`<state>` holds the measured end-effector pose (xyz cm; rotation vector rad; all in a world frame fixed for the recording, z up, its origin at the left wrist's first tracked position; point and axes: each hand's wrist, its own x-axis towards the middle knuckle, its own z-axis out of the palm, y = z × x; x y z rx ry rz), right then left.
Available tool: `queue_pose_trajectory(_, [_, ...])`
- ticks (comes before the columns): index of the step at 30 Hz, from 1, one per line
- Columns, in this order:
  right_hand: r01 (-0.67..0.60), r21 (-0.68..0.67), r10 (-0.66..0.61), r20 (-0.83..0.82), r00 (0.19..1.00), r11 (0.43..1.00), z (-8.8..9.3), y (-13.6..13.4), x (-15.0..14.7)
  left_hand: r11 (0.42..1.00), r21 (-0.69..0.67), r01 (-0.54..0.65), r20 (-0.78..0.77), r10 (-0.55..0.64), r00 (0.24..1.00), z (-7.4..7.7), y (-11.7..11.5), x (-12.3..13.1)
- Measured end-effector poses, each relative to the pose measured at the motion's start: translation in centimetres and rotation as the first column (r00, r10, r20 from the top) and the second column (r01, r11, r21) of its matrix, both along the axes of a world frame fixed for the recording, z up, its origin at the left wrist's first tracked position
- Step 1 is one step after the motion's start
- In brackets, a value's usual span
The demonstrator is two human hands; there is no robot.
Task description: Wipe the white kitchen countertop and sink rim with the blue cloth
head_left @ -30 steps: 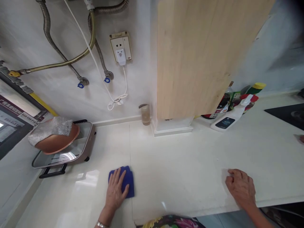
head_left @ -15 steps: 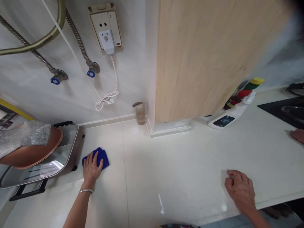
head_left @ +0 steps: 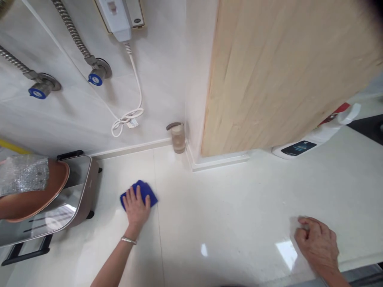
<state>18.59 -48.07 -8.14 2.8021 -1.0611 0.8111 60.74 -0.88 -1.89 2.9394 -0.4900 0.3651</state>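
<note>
A folded blue cloth (head_left: 146, 194) lies on the white countertop (head_left: 215, 211), left of the middle. My left hand (head_left: 136, 207) has hold of it from above, fingers spread across it, pressing it down against the surface. A bracelet circles that wrist. Over to the right, near the counter's front edge, my right hand (head_left: 317, 241) rests with its fingers curled in. I see nothing in it, though the palm side is hidden.
At left stands a rectangular pan (head_left: 86, 191) with black handles, a copper-coloured pan (head_left: 56, 183) inside. A clear cup (head_left: 178, 139) sits by the wall corner. Under the wooden panel (head_left: 269, 71) is a white bottle (head_left: 302, 147). A white cord (head_left: 136, 79) hangs behind.
My left hand has slid the blue cloth to the right, towards the counter seam. The view has come closer to the counter. My right hand stays curled on the surface.
</note>
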Motion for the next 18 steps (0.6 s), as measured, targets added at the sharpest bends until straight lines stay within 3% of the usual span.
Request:
queue_pose_trajectory(4, [-0.009,-0.016,0.009,0.000,1.000,1.000,-0.3,-0.3,-0.1,0.946,0.010,0.323,-0.015,-0.323,0.946,-0.4,-6.3,-3.4])
queue_pose_trajectory(7, [-0.009,-0.004,0.009,0.001,1.000,1.000,-0.3,-0.4,-0.2,0.878,0.004,0.479,-0.039,-0.479,0.877,-0.1,-9.9,-2.8])
queue_pose_trajectory(13, [-0.001,0.048,0.001,0.015,1.000,0.999,-0.6,-0.5,-0.2,0.902,-0.039,0.431,-0.032,-0.432,0.901,0.3,-14.0,4.5])
queue_pose_trajectory(18, [0.016,0.056,-0.018,0.030,0.999,0.998,-0.4,-0.4,0.2,0.944,-0.075,0.322,-0.028,-0.325,0.945,0.5,-15.5,9.8])
